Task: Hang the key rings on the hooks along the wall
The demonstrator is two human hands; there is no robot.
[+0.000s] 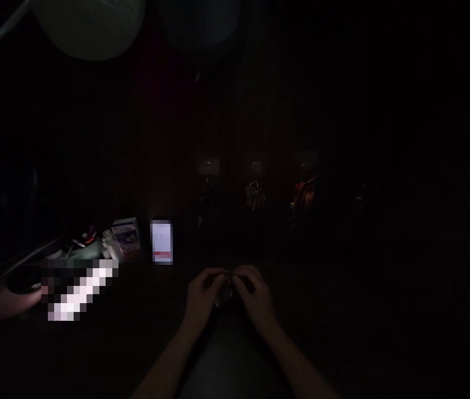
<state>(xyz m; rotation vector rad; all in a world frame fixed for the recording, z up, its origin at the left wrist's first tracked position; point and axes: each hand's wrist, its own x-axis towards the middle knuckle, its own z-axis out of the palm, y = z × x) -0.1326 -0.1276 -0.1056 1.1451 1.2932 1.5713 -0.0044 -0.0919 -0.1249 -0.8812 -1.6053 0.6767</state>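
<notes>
In the dark lower middle of the head view, my left hand point(205, 296) and my right hand point(257, 296) are drawn close together. Fingers and thumbs of both are pinched at a small thing with a faint clear or glassy sheen point(223, 299), which hangs between them. Its kind is too dark to make out. Both forearms reach in from the bottom edge, over a dim greyish surface.
Another person's hand point(2, 299) enters from the left by a bright blurred-out screen point(83, 291). A lit phone-like screen point(162, 241) stands upright beside a small box point(127, 238). Bunches of keys point(256, 194) hang from hooks behind. Much is lost in darkness.
</notes>
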